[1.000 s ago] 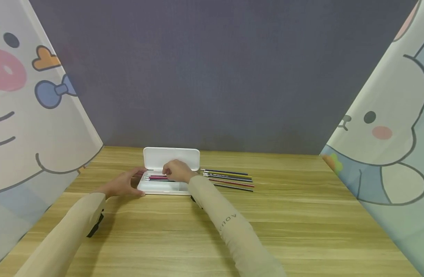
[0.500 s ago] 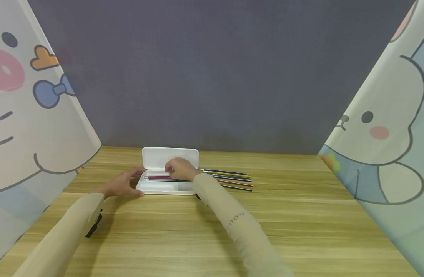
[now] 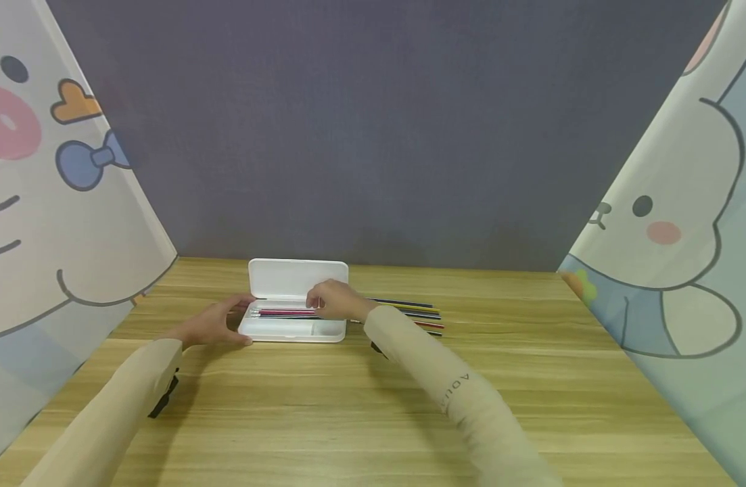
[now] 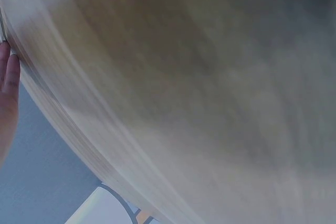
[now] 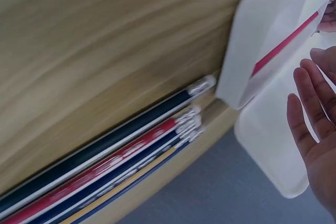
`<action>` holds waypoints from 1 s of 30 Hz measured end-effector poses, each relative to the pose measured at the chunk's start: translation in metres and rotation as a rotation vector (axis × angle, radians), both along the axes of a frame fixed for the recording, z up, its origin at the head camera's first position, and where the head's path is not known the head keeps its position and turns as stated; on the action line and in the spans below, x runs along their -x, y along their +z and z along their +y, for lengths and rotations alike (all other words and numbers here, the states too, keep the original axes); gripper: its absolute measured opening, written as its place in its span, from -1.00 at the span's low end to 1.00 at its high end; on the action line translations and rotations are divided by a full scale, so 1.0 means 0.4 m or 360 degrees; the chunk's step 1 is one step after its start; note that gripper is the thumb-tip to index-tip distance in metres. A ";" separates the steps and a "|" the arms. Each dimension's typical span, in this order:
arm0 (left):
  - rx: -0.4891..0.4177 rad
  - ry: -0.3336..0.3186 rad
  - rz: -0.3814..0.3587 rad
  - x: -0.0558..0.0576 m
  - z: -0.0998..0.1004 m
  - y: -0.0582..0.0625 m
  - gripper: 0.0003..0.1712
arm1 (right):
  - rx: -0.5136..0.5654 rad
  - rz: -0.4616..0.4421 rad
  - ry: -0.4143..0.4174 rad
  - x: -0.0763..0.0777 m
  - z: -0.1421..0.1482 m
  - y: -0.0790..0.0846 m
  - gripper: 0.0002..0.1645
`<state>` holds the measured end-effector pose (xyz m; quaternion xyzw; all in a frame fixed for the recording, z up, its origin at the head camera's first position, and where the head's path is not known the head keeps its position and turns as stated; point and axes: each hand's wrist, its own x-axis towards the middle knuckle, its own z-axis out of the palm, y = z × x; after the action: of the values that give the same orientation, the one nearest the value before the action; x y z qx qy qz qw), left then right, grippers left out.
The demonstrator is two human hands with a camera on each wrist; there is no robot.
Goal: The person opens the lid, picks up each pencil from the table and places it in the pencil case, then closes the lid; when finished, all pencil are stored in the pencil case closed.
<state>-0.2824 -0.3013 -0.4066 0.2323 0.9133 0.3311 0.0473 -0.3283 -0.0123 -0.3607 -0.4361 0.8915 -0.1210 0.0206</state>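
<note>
A white pencil case [image 3: 278, 329] lies with its lid [image 3: 278, 277] raised at the back. Several pencils [image 3: 281, 313] lie in its rear part, a red one among them. My left hand [image 3: 211, 325] holds the case's left end, thumb at the front corner and fingers at the rear one. In the left wrist view only a few fingers [image 4: 11, 74] show at the edge. Over the right part of the case is my right hand [image 3: 339, 301]. Its fingers [image 5: 310, 98] look loosely extended in the right wrist view, and I see nothing held.
Right of the case, several pencils [image 5: 105, 163] lie side by side on the wooden table [image 3: 324, 406], with white ends toward the case. The right forearm partly covers them in the head view. A dark grey panel [image 3: 373, 135] rises behind; cartoon-printed panels [image 3: 671, 270] flank the table.
My right hand has moved right along the case, uncovering more of the pencils inside, and its sleeve now covers more of those on the table. The left hand keeps its place on the case.
</note>
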 end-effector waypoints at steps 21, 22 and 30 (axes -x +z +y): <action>0.0002 -0.0005 0.0030 -0.004 0.006 0.003 -0.02 | 0.0121 0.0031 0.0066 -0.038 0.197 -0.036 -0.89; -0.0001 -0.0003 0.0028 -0.003 0.006 0.001 -0.02 | 0.0117 0.0042 0.0056 -0.039 0.207 -0.037 -0.88; 0.0014 0.0008 0.0001 0.001 -0.002 -0.005 -0.01 | 0.0146 0.0070 -0.0031 -0.052 0.280 -0.045 -0.84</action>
<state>-0.2829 -0.3019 -0.4085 0.2300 0.9154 0.3271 0.0472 -0.3073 0.0995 -0.3786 -0.4305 0.8894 -0.1524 -0.0200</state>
